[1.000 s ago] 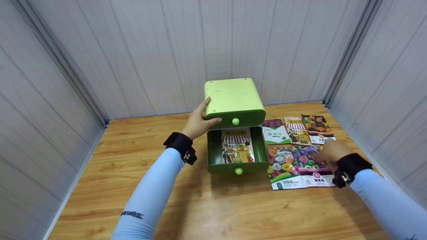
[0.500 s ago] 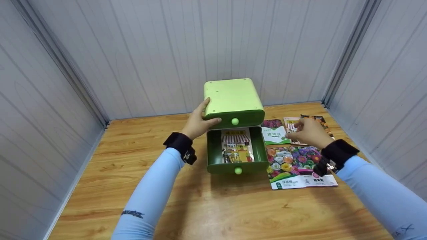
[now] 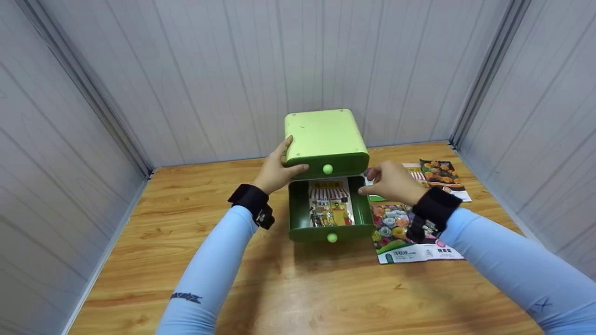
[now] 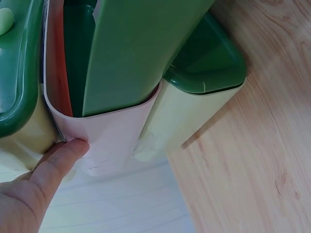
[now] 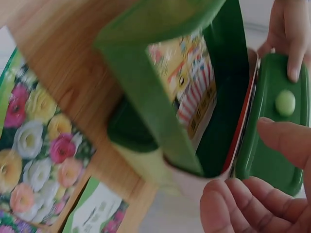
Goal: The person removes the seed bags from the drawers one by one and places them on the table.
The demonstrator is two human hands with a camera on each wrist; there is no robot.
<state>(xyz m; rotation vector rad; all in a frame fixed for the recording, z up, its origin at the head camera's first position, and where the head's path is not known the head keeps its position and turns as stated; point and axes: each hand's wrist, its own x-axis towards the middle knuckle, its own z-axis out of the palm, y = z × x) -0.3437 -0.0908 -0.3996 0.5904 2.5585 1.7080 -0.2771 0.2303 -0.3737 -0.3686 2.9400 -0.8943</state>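
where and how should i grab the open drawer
Probably best by the round light-green knob, pinched from the near side: it sticks out from the middle of the front of the open drawer, and nothing covers it.

The three-tier drawer unit (image 3: 321,135), yellow and pink with green fronts, stood on the counter (image 3: 298,298). Its middle drawer (image 3: 308,234) was open; a striped-awning packet (image 3: 331,204) lay inside.
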